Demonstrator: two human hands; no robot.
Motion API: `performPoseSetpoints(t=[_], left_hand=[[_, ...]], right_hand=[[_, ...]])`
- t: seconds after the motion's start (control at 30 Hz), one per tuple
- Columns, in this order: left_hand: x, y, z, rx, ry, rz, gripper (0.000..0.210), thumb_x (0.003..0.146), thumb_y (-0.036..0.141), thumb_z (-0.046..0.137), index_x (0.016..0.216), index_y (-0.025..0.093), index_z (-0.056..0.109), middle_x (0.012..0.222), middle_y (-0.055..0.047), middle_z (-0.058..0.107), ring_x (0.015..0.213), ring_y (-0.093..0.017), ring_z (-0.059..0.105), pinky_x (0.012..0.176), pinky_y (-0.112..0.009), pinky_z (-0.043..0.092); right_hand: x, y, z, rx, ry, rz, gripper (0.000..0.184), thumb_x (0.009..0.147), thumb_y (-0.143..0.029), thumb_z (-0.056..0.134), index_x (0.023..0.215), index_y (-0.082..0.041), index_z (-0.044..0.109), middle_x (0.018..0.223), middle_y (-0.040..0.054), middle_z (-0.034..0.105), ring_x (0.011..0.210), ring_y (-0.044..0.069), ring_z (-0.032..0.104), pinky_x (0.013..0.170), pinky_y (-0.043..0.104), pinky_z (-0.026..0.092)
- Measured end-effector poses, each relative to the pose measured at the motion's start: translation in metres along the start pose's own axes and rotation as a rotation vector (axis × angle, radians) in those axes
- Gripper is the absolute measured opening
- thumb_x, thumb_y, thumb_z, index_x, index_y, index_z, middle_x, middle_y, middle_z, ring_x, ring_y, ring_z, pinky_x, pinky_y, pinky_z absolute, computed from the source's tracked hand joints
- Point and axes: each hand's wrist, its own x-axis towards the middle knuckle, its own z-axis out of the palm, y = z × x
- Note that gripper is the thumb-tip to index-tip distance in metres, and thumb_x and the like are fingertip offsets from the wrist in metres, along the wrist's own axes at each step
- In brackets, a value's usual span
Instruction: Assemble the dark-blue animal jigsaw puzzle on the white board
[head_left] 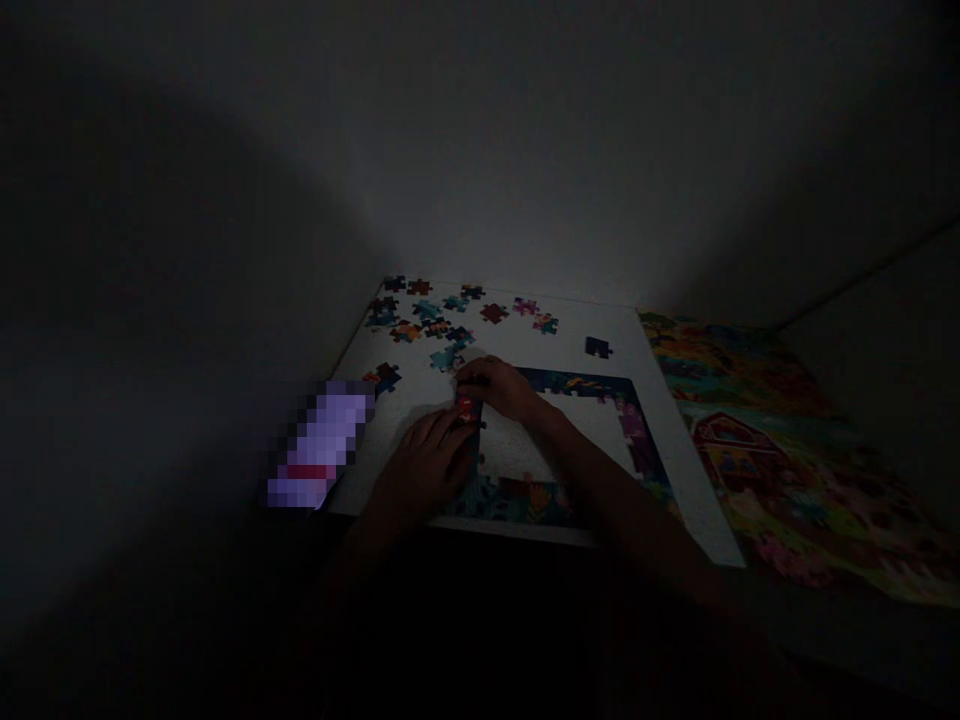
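In dim light, a partly joined jigsaw puzzle [559,502] forms a frame of dark blue and coloured pieces on a white board. At its left side, a reddish puzzle piece [466,408] shows between my hands. My left hand [431,452] lies over the left border from outside, fingers stretched out and touching the piece. My right hand [496,386] reaches in from the right, its fingers bent and closed at the upper left corner, seemingly on the same piece. Fingers hide part of that corner.
Several loose puzzle pieces [435,325] lie at the board's far left, and a dark blue one [598,347] lies far right. A blurred-out bright phone-like object [322,440] is at left. A colourful farm picture [750,470] lies right of the white board [705,510].
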Motion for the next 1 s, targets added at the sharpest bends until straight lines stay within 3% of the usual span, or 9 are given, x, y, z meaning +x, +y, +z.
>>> performPoseSetpoints(t=[0.57,0.7,0.87,1.0], left_hand=[[0.003,-0.001,-0.003,0.093,-0.024,-0.001,0.041,0.097,0.035,0.044,0.135,0.022,0.052,0.149,-0.009,0.045,0.135,-0.029,0.040,0.110,-0.050,0.037],[0.003,-0.007,0.001,0.089,0.012,0.043,0.041,0.097,0.036,0.043,0.134,0.023,0.052,0.148,-0.009,0.047,0.133,-0.029,0.043,0.108,-0.050,0.039],[0.007,-0.024,0.011,0.105,0.061,0.070,0.041,0.097,0.038,0.039,0.134,0.024,0.051,0.147,-0.009,0.048,0.131,-0.030,0.046,0.105,-0.052,0.041],[0.008,-0.029,0.013,0.090,0.070,0.100,0.041,0.097,0.039,0.041,0.134,0.026,0.052,0.147,-0.007,0.049,0.131,-0.028,0.047,0.105,-0.050,0.042]], right_hand=[[-0.003,-0.010,0.000,-0.096,0.032,0.012,0.016,0.085,-0.020,0.070,0.101,-0.018,0.072,0.100,0.0056,0.071,0.097,0.019,0.062,0.086,0.029,0.045],[-0.003,-0.013,-0.003,-0.145,0.021,-0.006,0.015,0.086,-0.023,0.070,0.101,-0.019,0.072,0.104,0.0063,0.072,0.102,0.019,0.061,0.090,0.031,0.044],[0.006,-0.011,-0.002,-0.182,-0.063,-0.131,0.012,0.089,-0.021,0.067,0.097,-0.015,0.072,0.105,0.0083,0.073,0.100,0.018,0.064,0.095,0.030,0.043],[0.009,-0.004,-0.019,-0.161,0.022,-0.097,0.016,0.090,-0.022,0.064,0.103,-0.015,0.071,0.108,0.0087,0.072,0.101,0.018,0.065,0.093,0.030,0.046]])
